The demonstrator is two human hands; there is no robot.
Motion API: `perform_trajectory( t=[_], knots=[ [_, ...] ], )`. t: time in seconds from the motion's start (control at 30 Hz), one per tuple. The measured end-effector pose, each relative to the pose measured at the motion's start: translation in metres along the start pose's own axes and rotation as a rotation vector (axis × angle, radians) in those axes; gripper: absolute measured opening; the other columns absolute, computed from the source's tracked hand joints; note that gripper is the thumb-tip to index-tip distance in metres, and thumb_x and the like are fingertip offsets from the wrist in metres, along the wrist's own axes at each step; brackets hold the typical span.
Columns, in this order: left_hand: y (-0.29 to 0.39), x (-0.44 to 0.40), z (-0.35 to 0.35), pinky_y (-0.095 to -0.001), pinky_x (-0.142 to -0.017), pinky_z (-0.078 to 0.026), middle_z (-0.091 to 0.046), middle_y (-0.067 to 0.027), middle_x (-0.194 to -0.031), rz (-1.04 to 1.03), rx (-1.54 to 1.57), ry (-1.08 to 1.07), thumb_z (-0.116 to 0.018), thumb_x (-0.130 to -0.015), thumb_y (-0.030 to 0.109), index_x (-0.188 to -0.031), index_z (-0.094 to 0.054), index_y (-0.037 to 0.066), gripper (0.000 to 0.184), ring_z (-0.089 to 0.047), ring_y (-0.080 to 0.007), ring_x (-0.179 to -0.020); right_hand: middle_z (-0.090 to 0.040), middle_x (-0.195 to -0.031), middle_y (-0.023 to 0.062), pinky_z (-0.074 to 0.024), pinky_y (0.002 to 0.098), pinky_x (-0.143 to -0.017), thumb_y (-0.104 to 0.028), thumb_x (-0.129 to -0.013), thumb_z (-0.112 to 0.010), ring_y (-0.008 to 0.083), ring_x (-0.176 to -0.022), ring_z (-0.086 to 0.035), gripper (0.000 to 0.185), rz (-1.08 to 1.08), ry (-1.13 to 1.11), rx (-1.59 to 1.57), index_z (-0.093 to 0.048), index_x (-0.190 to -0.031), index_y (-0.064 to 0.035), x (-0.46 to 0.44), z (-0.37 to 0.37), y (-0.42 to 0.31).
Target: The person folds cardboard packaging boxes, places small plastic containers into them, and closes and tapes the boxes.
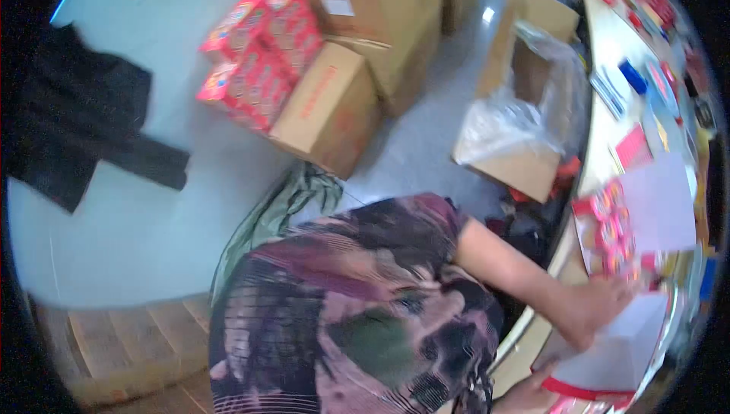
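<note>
Where the pale table curves from 1 to 5 o'clock, glossy floor separates stacked cartons from its edge. Left hand, 4 o'clock: fingers extended at rounded pink packs — grip blurred, cannot tell. Right hand, 5 o'clock: beside the smooth white, red-rimmed box — finger spread unclear.

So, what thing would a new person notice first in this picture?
Probably the bright pink boxes, piled beside a brown carton, left of centre near the top. After that, the patterned clothing at the bottom centre, and the black cloth at the far left.
</note>
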State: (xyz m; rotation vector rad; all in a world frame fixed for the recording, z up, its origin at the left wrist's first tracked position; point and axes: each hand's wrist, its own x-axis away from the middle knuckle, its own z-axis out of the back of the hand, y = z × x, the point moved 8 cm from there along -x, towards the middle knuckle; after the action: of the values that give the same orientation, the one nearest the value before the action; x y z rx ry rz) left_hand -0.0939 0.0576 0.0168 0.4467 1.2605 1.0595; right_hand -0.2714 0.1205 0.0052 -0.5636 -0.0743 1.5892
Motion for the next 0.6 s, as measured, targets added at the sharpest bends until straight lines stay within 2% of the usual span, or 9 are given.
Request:
perform_trajectory(
  t=[0.03,0.07,0.1,0.17,0.2,0.33,0.43,0.5,0.6],
  knots=[
    [-0.007,0.008,-0.007,-0.0469,-0.083,-0.043,-0.044,-0.0331,-0.112,-0.077,-0.039,0.03,-0.067,-0.054,0.018,-0.125,-0.036,-0.015,0.084,-0.048,-0.0416,-0.092,-0.061,-0.071,0.0193,-0.047,0.0388,-0.055,-0.043,-0.089,-0.062,0.0317,-0.056,-0.054,0.049,0.084,0.091,0.252,-0.061,-0.083,0.006,-0.002,0.005,0.0],
    [-0.01,0.007,-0.025,-0.0442,-0.084,-0.044,-0.046,-0.0295,-0.109,-0.165,-0.044,0.053,-0.065,-0.055,0.015,-0.125,-0.039,-0.013,0.08,-0.048,-0.0396,-0.092,-0.061,-0.078,0.0208,-0.0468,0.0399,-0.062,-0.039,-0.087,-0.063,0.0321,-0.064,-0.055,0.046,0.138,0.194,0.359,-0.06,-0.088,0.0066,0.005,0.013,0.009],
    [-0.014,0.003,-0.037,-0.0449,-0.089,-0.042,-0.048,-0.0277,-0.113,0.086,0.118,-0.214,-0.065,-0.056,0.018,-0.122,-0.045,-0.006,0.073,-0.048,-0.0403,-0.098,-0.061,-0.085,0.0222,-0.0465,0.0409,-0.069,-0.036,-0.086,-0.065,0.0324,-0.071,-0.056,0.044,0.188,0.272,0.332,-0.059,-0.093,0.0071,0.016,0.019,0.0],
    [0.019,0.004,-0.021,-0.0453,-0.104,-0.032,-0.038,-0.0258,-0.135,-0.362,0.199,0.115,-0.068,-0.062,0.019,-0.135,-0.039,0.001,0.08,-0.038,-0.039,-0.119,-0.061,-0.1,0.0252,-0.046,0.043,-0.083,-0.028,-0.083,-0.067,0.0331,-0.085,-0.058,0.043,0.278,0.308,0.29,-0.058,-0.104,0.0081,0.025,0.032,-0.017],
    [-0.003,0.01,-0.05,-0.0471,-0.109,-0.025,-0.03,-0.0235,-0.143,-0.191,0.36,-0.028,-0.072,-0.066,0.02,-0.14,-0.035,0.002,0.084,-0.029,-0.0362,-0.13,-0.06,-0.109,0.025,-0.0425,0.0431,-0.095,-0.02,-0.081,-0.067,0.0334,-0.097,-0.059,0.042,0.354,0.294,0.224,-0.057,-0.111,0.0072,0.024,0.04,-0.025],
    [-0.042,0.024,-0.107,-0.0389,-0.1,-0.041,-0.051,-0.0138,-0.134,0.194,0.797,-0.26,-0.071,-0.073,0.013,-0.129,-0.051,0.005,0.06,-0.051,-0.0274,-0.118,-0.066,-0.108,0.0075,-0.0271,0.0465,-0.109,-0.003,-0.068,-0.063,0.0247,-0.106,-0.06,0.042,0.357,0.039,0.359,-0.062,-0.11,-0.0037,0.011,0.015,-0.033],
    [-0.081,0.046,-0.142,-0.0366,-0.094,-0.045,-0.052,-0.0141,-0.133,0.059,0.39,-0.27,-0.07,-0.076,0.015,-0.131,-0.05,0.006,0.059,-0.055,-0.0251,-0.116,-0.066,-0.104,0.0088,-0.0299,0.0461,-0.106,-0.008,-0.073,-0.063,0.0257,-0.1,-0.061,0.038,0.327,-0.005,0.423,-0.062,-0.111,-0.0067,0.019,-0.028,0.0],
    [-0.089,0.06,-0.145,-0.0353,-0.091,-0.046,-0.052,-0.0148,-0.134,0.511,0.617,-0.446,-0.07,-0.077,0.015,-0.132,-0.048,0.006,0.06,-0.055,-0.0249,-0.116,-0.067,-0.101,0.0092,-0.0313,0.0459,-0.105,-0.011,-0.075,-0.063,0.0269,-0.095,-0.062,0.037,0.284,-0.054,0.459,-0.062,-0.113,-0.0068,0.022,-0.029,0.007],
    [-0.106,0.071,-0.147,-0.0344,-0.078,-0.049,-0.055,-0.0169,-0.118,0.304,0.384,-0.422,-0.071,-0.073,0.012,-0.135,-0.034,0.003,0.073,-0.057,-0.0254,-0.1,-0.068,-0.088,0.0112,-0.0323,0.0464,-0.104,-0.016,-0.082,-0.061,0.0287,-0.08,-0.063,0.033,0.223,-0.037,0.048,-0.063,-0.113,-0.0051,0.021,-0.013,0.017]
  ],
)
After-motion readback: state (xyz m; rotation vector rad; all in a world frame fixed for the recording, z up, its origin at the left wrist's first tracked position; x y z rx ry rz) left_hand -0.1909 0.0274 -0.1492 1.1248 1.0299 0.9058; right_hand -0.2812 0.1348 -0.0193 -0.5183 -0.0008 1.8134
